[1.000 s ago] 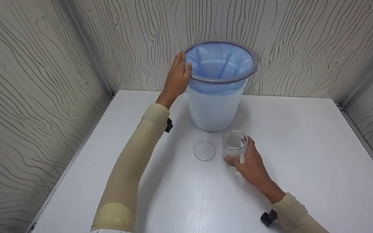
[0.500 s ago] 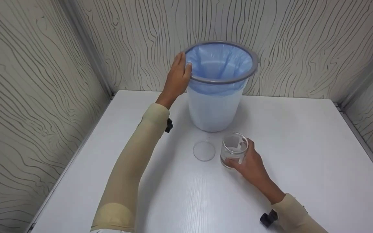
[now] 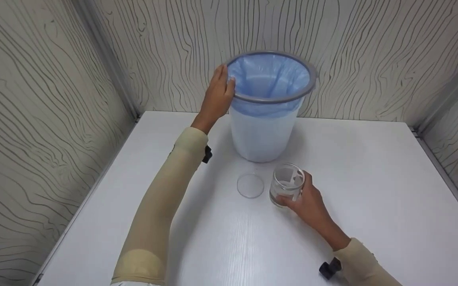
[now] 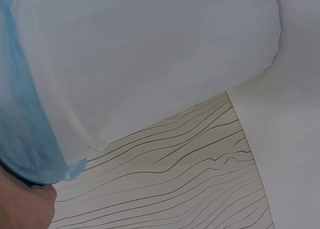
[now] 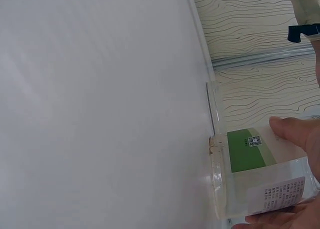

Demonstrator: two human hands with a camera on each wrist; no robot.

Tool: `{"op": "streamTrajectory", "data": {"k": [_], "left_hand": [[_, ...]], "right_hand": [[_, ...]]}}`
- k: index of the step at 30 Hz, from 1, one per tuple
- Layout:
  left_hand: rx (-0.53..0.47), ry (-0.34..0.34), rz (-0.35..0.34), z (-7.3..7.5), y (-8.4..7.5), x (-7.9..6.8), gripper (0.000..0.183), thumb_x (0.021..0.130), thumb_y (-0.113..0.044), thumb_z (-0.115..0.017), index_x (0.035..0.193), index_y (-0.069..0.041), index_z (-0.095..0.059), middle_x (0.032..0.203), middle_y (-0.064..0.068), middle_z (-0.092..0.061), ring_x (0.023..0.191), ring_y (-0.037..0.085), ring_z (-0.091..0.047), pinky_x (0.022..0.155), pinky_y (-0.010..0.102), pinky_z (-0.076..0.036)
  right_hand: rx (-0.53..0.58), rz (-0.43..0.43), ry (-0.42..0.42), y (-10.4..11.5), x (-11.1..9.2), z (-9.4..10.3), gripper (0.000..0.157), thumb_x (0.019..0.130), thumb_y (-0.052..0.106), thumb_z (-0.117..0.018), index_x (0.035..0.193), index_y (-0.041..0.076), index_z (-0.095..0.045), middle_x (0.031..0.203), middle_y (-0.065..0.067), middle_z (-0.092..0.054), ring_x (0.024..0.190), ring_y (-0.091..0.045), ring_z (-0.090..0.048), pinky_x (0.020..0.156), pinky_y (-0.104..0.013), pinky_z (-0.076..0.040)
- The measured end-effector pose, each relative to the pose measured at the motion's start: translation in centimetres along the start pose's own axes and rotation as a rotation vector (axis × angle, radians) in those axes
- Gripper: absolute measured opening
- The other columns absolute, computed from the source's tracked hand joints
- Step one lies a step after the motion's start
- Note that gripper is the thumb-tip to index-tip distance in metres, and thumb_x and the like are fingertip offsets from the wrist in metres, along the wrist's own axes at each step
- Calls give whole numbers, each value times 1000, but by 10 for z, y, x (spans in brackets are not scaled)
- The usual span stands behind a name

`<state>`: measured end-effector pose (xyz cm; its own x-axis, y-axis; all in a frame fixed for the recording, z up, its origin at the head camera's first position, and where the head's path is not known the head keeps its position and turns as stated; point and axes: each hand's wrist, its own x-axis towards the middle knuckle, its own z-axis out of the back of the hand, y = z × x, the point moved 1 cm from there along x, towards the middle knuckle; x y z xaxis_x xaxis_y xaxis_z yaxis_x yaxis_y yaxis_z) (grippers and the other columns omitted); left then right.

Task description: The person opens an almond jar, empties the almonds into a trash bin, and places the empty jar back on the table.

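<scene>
My left hand (image 3: 217, 93) grips the grey rim (image 3: 270, 100) of a white trash bin (image 3: 262, 137) on its left side. A blue bag (image 3: 266, 73) lines the bin and folds over the top. In front of the bin, my right hand (image 3: 311, 204) holds a clear glass jar (image 3: 276, 192), thumb on the near side. The jar's mouth is uncovered. In the right wrist view the jar (image 5: 240, 194) carries a green and white label (image 5: 247, 150) with a QR code, and brownish residue shows near its base. A round clear lid (image 3: 250, 186) lies flat on the table left of the jar.
The white table (image 3: 221, 242) meets a wood-grain patterned wall (image 3: 165, 55) behind the bin. More such panels stand at the left and right, joined by grey corner strips (image 3: 103, 47). A small black camera sits at each wrist.
My right hand has shifted the glass jar slightly toward me and tilted it a little. My left hand stays on the bin's rim, and the lid lies where it was.
</scene>
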<state>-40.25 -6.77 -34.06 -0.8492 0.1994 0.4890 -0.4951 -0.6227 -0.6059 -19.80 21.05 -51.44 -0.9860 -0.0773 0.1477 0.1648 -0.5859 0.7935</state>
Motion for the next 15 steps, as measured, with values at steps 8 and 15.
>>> {"op": "streamTrajectory", "data": {"k": [8, 15], "left_hand": [[-14, 15, 7, 1, -1, -1, 64, 111, -38, -30, 161, 0, -15, 169, 13, -11, 156, 17, -7, 122, 23, -8], [-12, 8, 6, 1, -2, -2, 64, 111, -38, -30, 160, 1, -16, 169, 14, -12, 156, 19, -9, 122, 22, -8]], "right_hand": [[-8, 11, 3, 0, 0, 0, 103, 80, 37, -88, 153, 5, -22, 146, -23, -50, 133, -40, -51, 109, -60, -39], [-4, 13, 7, 1, -1, 0, 103, 82, 36, -87, 154, 5, -20, 147, -23, -48, 134, -41, -49, 109, -60, -39]]}}
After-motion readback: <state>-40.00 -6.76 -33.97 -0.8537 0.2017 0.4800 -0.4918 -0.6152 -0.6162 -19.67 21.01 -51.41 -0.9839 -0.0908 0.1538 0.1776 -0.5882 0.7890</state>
